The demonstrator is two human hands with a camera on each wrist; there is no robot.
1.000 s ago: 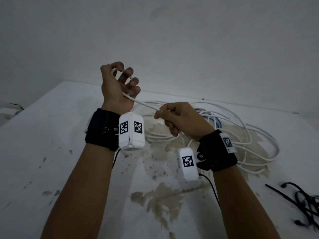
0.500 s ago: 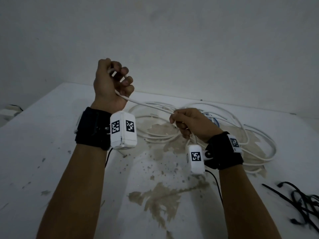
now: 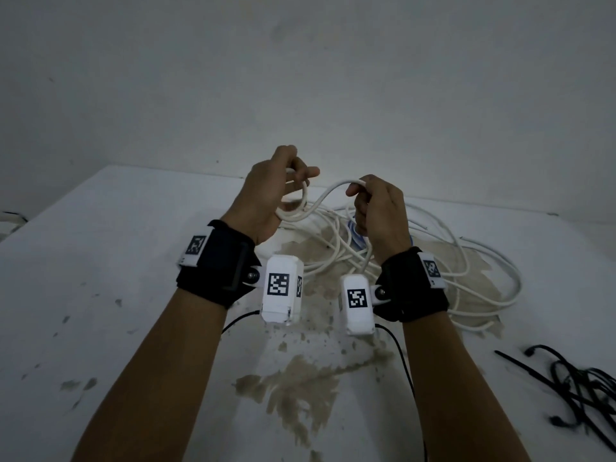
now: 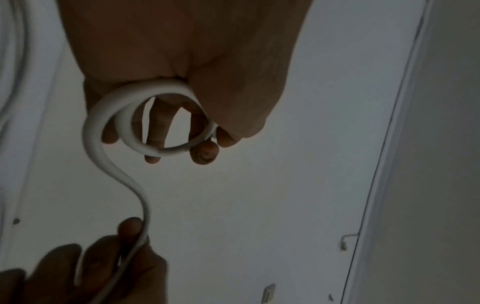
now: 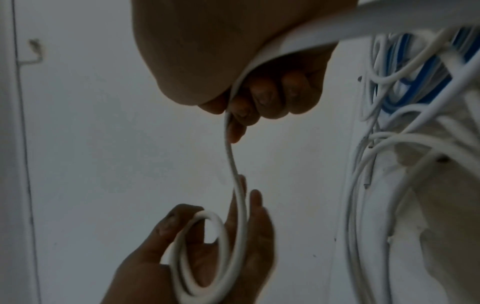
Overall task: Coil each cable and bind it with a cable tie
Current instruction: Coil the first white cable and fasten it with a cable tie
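Head view: both hands raised above a white table (image 3: 100, 261), close together but not touching. Left hand (image 3: 266, 191) holds a small coil (image 3: 293, 201) of the white cable (image 3: 330, 191), thumb and fingers curled round it. Right hand (image 3: 380, 211) pinches the same cable just right of the coil; the strand arches between them. The rest of the cable lies in a loose tangle (image 3: 466, 278) on the far right of the table, over a brown stain (image 3: 300, 388). Black cable ties (image 3: 573, 388) lie near right.

Left wrist view: coil (image 4: 155, 123) of about two turns pinned between thumb and fingertips (image 4: 205, 154); strand curves down to the right hand (image 4: 103, 267).

Right wrist view: right hand's fingers (image 5: 259, 98) closed on the cable (image 5: 233, 164); left hand (image 5: 207, 257) cradles the coil (image 5: 202, 257). A blue cable (image 5: 405, 86) shows inside the tangle.
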